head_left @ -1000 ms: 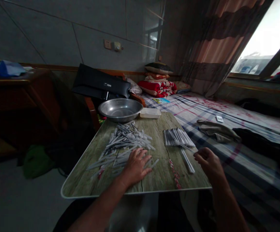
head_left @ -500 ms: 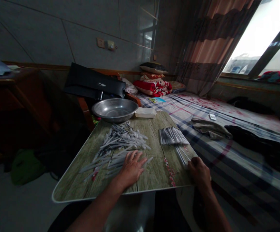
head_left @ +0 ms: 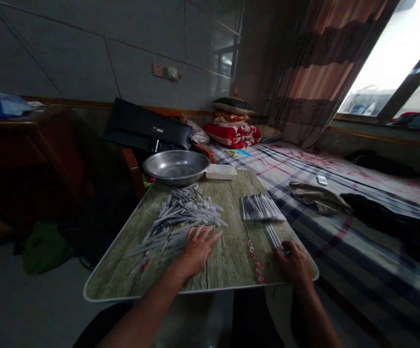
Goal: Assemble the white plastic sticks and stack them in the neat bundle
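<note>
White plastic sticks (head_left: 272, 236) — ends against R fingers (head_left: 279, 252)

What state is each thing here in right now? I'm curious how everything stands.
Left hand: flat, fingers spread, at the near edge of the loose sticks
Loose white plastic sticks: jumbled in a heap
Neat white plastic sticks: lined up side by side
Right hand: curled at the end of a thin row of sticks
Steel basin: upright at the table's far edge
Curtain: hanging beside the window
</note>
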Tool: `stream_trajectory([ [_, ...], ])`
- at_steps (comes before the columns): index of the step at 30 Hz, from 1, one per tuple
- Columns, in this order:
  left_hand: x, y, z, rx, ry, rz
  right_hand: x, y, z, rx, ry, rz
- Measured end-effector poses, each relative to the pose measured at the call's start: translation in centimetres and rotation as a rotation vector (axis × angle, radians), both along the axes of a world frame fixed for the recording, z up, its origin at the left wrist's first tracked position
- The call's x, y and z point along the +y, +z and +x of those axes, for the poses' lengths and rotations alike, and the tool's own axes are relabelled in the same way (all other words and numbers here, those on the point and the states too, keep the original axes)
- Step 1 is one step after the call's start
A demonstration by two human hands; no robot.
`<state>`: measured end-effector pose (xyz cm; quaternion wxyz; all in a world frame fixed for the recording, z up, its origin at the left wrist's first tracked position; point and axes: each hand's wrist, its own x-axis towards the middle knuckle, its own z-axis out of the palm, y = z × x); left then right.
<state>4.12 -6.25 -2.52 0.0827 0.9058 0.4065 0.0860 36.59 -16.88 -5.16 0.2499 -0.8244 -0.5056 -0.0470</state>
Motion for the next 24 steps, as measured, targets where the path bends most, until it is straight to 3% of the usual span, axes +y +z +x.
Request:
stream_trajectory([
  [10,0.4,-1.8,-0.4,-0.064,0.004,0.128,0.0,0.4,-0.9,-0.042,-0.010,-0.016],
  [14,0.1,-1.3,-0.5,-0.064,-0.016,0.165,0.0,0.2,-0.6,-0.065,-0.001,0.029],
  [24,0.6,0.2,-2.3,-0.068,0.005,0.051,0.1,0.0,-0.2,-0.110,0.018,0.060],
])
